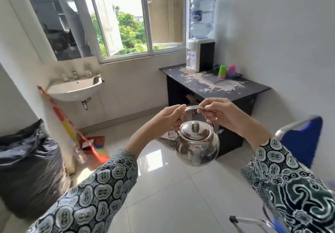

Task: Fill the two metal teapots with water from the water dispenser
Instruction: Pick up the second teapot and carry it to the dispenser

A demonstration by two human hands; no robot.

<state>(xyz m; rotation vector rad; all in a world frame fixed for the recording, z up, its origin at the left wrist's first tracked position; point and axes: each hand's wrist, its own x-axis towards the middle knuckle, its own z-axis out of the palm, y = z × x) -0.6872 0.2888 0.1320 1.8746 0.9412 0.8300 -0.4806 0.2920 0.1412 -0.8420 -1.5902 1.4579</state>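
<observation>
Teapot (pixel 196 145) hangs lidded, both hands' fingers (pixel 174 114) pinching its raised handle (pixel 194 108) at chest height.

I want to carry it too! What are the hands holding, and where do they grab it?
Both hands, left hand and right hand, hold the metal teapot by its handle.

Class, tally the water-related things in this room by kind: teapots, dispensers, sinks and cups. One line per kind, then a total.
Teapots: 1, the teapot held by its handle in both hands (left hand, right hand)
Dispensers: 1, the dispenser on the table
Sinks: 1, the sink
Cups: 2, green cup and pink cup
Total: 5
</observation>
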